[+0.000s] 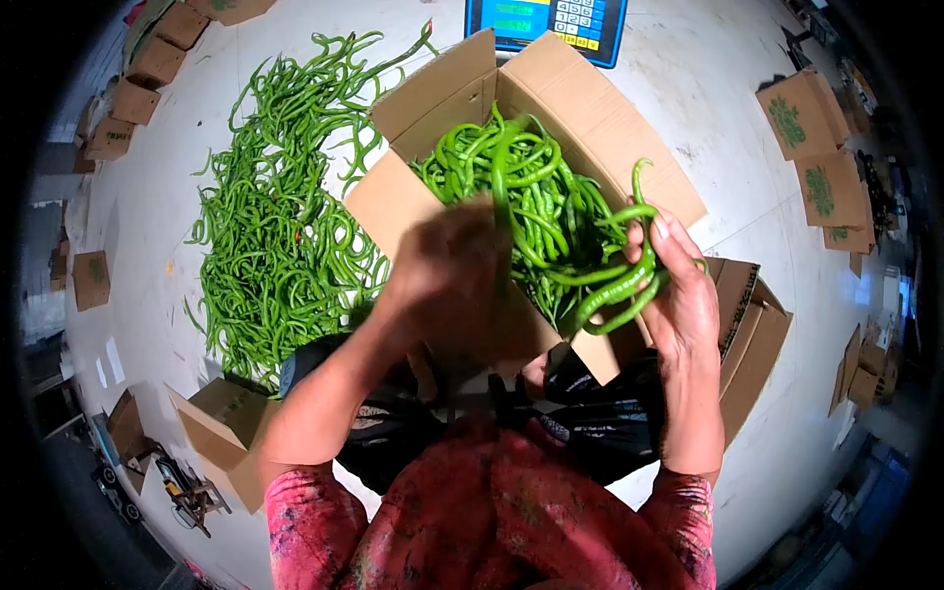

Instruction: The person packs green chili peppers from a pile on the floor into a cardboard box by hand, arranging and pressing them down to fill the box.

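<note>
An open cardboard box stands between my feet, filled with long green chili peppers. My right hand, at the box's right side, is closed around several curved chili peppers, one of which curls up past the fingertips. Over the near left part of the box is my left hand, smeared by motion. A blurred long chili pepper sticks up from its fingers, which seem closed on it. Left of the box a wide heap of green chili peppers lies on the floor.
A blue weighing scale with a keypad is behind the box. Cardboard boxes stand at lower left and close on the right. More cartons line the far right, and others the upper left.
</note>
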Tool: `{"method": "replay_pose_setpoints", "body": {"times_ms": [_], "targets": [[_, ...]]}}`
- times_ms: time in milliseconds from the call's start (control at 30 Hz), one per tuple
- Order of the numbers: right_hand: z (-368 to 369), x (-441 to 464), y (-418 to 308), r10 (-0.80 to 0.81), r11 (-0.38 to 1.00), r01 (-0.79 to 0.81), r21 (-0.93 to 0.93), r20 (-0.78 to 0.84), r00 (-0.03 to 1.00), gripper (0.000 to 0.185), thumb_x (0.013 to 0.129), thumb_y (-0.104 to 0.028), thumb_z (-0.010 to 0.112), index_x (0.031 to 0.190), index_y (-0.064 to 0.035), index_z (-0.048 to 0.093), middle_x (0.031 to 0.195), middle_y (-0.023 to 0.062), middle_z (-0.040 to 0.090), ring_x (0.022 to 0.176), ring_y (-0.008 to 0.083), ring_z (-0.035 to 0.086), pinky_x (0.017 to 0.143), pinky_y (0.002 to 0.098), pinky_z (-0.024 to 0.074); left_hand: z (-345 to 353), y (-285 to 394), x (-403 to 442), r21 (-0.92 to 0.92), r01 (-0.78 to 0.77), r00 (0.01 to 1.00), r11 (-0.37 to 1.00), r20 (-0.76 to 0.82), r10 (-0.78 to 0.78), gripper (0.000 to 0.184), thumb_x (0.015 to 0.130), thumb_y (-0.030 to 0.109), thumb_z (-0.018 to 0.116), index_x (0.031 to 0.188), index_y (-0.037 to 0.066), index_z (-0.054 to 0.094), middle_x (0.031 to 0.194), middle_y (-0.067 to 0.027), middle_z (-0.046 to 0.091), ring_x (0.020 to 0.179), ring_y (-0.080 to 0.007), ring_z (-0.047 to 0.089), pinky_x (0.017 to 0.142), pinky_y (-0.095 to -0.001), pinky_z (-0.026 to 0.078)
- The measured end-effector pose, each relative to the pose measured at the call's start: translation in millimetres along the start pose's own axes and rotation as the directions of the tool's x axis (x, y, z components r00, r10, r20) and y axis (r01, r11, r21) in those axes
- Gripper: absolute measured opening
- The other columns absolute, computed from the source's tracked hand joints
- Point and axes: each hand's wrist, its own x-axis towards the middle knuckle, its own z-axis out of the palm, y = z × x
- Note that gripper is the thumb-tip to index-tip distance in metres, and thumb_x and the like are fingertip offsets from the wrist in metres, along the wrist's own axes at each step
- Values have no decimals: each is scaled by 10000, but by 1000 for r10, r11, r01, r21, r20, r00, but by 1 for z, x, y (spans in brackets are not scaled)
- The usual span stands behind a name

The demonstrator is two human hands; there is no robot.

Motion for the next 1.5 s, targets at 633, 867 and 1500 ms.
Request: {"method": "replay_pose_setpoints", "body": {"times_ms": [633, 867, 1500], "targets": [[1, 0, 4, 51, 998, -45, -37, 175, 983, 362, 940, -97, 587, 1279, 12, 528, 1080, 93, 649, 845, 109, 603, 685, 198, 517, 44, -8, -7, -216, 74, 985, 973, 171, -37, 268, 961, 257, 525, 1049, 16, 601, 674, -21, 546, 612, -135, 540, 616, -288, 451], [-12, 15, -1, -64, 998, 63, 16, 89, 994, 290, 965, -87, 529, 1233, 22, 546, 990, 97, 668, 775, 95, 606, 680, 210, 540, 6, 12, 30, 30, -116, 992, 993, 45, 115, 269, 916, 245, 539, 930, -18, 591, 666, -64, 605, 631, -126, 531, 610, -305, 440], [-55, 59, 24, -225, 153, 276, -949, 239, 945, 677, 747, -235, 789, 1319, -17, 498, 1284, 215, 529, 1214, 333, 498, 1020, 411, 414, -12, -75, 10, 644, -358, 920, 677, 368, 137, 338, 787, 187, 667, 1091, 47, 622, 1075, -156, 605, 1048, -360, 534, 911, -431, 430]]}}
